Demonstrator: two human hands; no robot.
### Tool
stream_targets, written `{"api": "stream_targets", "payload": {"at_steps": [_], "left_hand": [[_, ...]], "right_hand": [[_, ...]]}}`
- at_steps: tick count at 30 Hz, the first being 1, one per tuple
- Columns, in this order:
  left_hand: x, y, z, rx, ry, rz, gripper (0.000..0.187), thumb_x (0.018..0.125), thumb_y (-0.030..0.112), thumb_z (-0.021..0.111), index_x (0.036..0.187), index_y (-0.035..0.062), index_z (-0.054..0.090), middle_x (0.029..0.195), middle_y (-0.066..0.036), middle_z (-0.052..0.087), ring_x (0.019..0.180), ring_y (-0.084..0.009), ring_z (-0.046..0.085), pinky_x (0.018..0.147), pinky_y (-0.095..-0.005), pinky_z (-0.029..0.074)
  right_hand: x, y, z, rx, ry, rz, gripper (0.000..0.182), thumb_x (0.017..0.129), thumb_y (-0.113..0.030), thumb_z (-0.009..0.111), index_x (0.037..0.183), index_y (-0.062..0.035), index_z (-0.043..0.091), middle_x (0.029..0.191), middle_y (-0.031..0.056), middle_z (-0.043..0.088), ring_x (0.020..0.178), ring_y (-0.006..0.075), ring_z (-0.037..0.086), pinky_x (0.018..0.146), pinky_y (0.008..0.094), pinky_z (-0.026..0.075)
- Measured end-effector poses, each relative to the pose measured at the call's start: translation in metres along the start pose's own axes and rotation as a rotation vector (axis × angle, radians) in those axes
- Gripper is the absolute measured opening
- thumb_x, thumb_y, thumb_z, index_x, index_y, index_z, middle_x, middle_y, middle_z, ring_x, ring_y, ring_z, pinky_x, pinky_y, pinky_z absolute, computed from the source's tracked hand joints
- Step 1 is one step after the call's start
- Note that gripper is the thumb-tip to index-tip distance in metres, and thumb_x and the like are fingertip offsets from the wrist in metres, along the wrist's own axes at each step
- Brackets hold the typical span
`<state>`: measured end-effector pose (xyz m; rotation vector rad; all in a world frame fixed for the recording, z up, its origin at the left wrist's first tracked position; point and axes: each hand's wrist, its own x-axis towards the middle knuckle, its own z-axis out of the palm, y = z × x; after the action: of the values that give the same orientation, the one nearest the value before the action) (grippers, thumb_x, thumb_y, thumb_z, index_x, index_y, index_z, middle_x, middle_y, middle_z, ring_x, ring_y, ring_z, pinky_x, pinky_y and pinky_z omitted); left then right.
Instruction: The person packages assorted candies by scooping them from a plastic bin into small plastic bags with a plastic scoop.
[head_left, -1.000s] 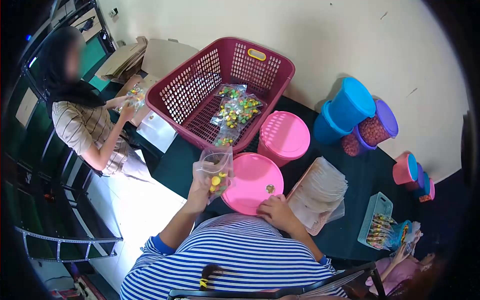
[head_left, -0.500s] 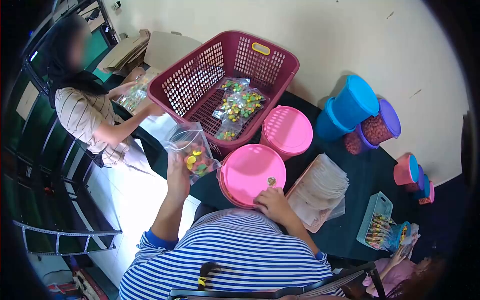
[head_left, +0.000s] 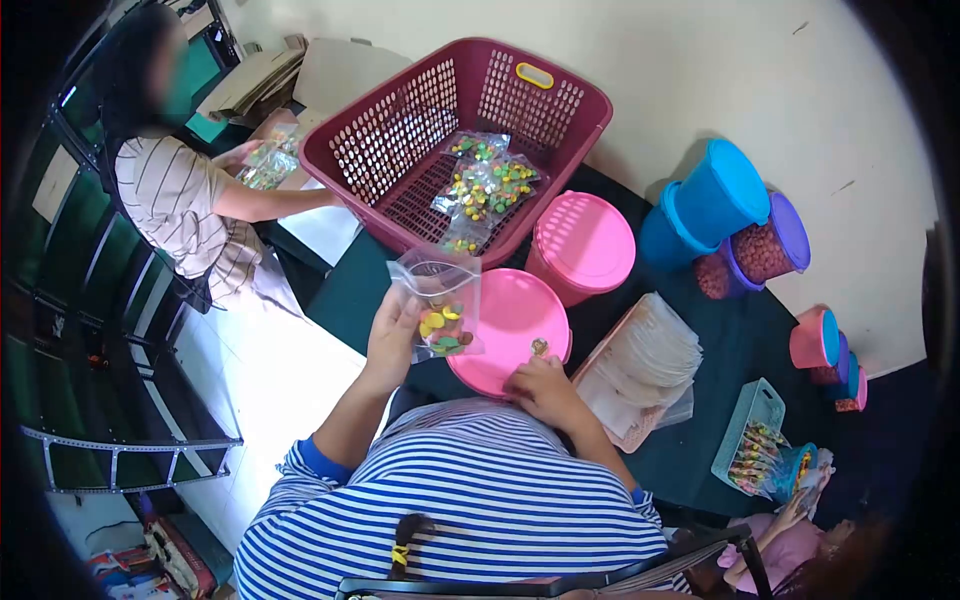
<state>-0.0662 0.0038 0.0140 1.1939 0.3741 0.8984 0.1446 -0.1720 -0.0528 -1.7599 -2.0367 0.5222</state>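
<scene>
A clear zip bag (head_left: 438,305) holds small yellow, green and reddish pieces. My left hand (head_left: 393,335) grips it by its left side, in front of a pink lidded tub (head_left: 500,320). On the tub's lid rests my right hand (head_left: 545,388), its fingers curled close to the near edge. Just beyond those fingertips shows a small round golden item (head_left: 540,347). I cannot tell what, if anything, the right fingers hold. Several similar filled bags (head_left: 490,190) lie in a maroon plastic basket (head_left: 318,160) behind the tub.
A second pink tub (head_left: 585,240) stands behind. To the right is a tray with a stack of clear bags (head_left: 650,350). Blue tubs (head_left: 725,195) and purple-lidded containers (head_left: 775,240) line the wall. A co-worker (head_left: 170,190) stands left; another person (head_left: 780,540) sits lower right.
My left hand has brought the bag rightward, so it now overlaps the pink lid. My right hand stays on the lid. The co-worker's arm has shifted slightly beside the basket.
</scene>
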Motion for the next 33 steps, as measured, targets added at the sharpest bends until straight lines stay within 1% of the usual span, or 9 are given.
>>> {"api": "stream_targets", "payload": {"at_steps": [5, 7, 10, 15, 17, 21, 23, 30, 33], "left_hand": [[-0.008, -0.006, 0.011, 0.161, -0.081, -0.082, 0.038, 0.103, 0.03, 0.049, 0.121, -0.0022, 0.054, 0.108, -0.014, 0.067, 0.092, -0.0195, 0.067, 0.084, -0.0326, 0.054], [-0.009, -0.014, 0.017, 0.419, -0.197, -0.026, 0.03, 0.101, 0.024, 0.054, 0.115, -0.0014, 0.063, 0.105, -0.011, 0.069, 0.094, -0.0155, 0.068, 0.086, -0.0304, 0.053], [-0.01, 0.001, 0.038, 0.36, -0.305, -0.241, 0.031, 0.099, 0.024, 0.057, 0.117, -0.0008, 0.062, 0.105, -0.011, 0.069, 0.097, -0.0165, 0.067, 0.088, -0.0316, 0.052], [-0.014, -0.001, 0.058, 0.522, -0.22, 0.109, 0.024, 0.092, 0.015, 0.065, 0.11, 0.0001, 0.065, 0.111, -0.015, 0.067, 0.106, -0.0242, 0.065, 0.093, -0.0338, 0.049], [-0.013, -0.004, 0.052, 0.556, -0.22, 0.115, 0.022, 0.091, 0.015, 0.065, 0.108, 0.0001, 0.066, 0.109, -0.014, 0.068, 0.103, -0.024, 0.066, 0.091, -0.034, 0.049], [-0.015, -0.01, 0.05, 0.517, -0.16, 0.11, 0.017, 0.09, 0.013, 0.066, 0.101, -0.0002, 0.068, 0.101, -0.012, 0.068, 0.095, -0.0236, 0.067, 0.086, -0.0341, 0.05], [-0.016, -0.008, 0.05, 0.535, -0.158, 0.095, 0.015, 0.09, 0.012, 0.065, 0.1, 0.0, 0.068, 0.099, -0.012, 0.069, 0.093, -0.0239, 0.067, 0.086, -0.0342, 0.049], [-0.016, -0.013, 0.045, 0.657, -0.195, 0.355, 0.011, 0.09, 0.006, 0.062, 0.096, -0.0007, 0.068, 0.098, -0.012, 0.069, 0.09, -0.0213, 0.065, 0.083, -0.0305, 0.048], [-0.016, -0.016, 0.048, 0.656, -0.171, 0.307, 0.008, 0.089, 0.005, 0.064, 0.095, -0.0001, 0.067, 0.099, -0.012, 0.069, 0.091, -0.0215, 0.065, 0.082, -0.0321, 0.049]], "right_hand": [[-0.003, -0.014, -0.02, -0.01, 0.124, 0.041, 0.028, 0.082, -0.026, 0.073, 0.104, -0.0116, 0.068, 0.104, 0.0032, 0.064, 0.108, 0.0252, 0.056, 0.094, 0.0426, 0.038], [0.006, -0.037, -0.033, 0.676, 0.504, 0.179, 0.038, 0.083, -0.03, 0.074, 0.112, -0.0063, 0.065, 0.107, 0.0072, 0.064, 0.107, 0.0238, 0.059, 0.092, 0.0375, 0.045], [0.016, -0.053, -0.047, 0.781, 0.665, 0.1, 0.046, 0.087, -0.035, 0.074, 0.113, 0.0004, 0.061, 0.109, 0.01, 0.062, 0.102, 0.0182, 0.059, 0.09, 0.0316, 0.046], [0.01, -0.049, -0.044, 0.744, 0.679, 0.172, 0.024, 0.086, -0.012, 0.075, 0.102, 0.0025, 0.065, 0.102, 0.0104, 0.064, 0.098, 0.0175, 0.061, 0.09, 0.0296, 0.047], [0.012, -0.052, -0.043, 0.714, 0.741, 0.168, 0.018, 0.08, -0.007, 0.076, 0.095, 0.0001, 0.068, 0.099, 0.0076, 0.065, 0.09, 0.0159, 0.062, 0.084, 0.0288, 0.048], [0.013, -0.053, -0.035, 0.905, 0.727, 0.142, 0.016, 0.082, -0.004, 0.075, 0.096, 0.0002, 0.068, 0.098, 0.0079, 0.065, 0.088, 0.015, 0.062, 0.082, 0.0272, 0.048], [0.017, -0.056, -0.033, 1.23, 0.734, 0.221, 0.013, 0.083, -0.003, 0.073, 0.095, 0.0005, 0.068, 0.098, 0.0079, 0.065, 0.087, 0.0141, 0.061, 0.082, 0.0263, 0.048], [0.015, -0.051, -0.026, 1.111, 0.777, 0.072, 0.009, 0.084, 0.0, 0.072, 0.091, 0.0009, 0.067, 0.089, 0.0071, 0.065, 0.084, 0.0147, 0.061, 0.081, 0.0259, 0.048], [0.012, -0.053, -0.029, 0.987, 0.816, 0.032, 0.007, 0.083, -0.001, 0.073, 0.087, 0.0006, 0.068, 0.084, 0.0073, 0.065, 0.082, 0.0159, 0.061, 0.081, 0.028, 0.046]]}}
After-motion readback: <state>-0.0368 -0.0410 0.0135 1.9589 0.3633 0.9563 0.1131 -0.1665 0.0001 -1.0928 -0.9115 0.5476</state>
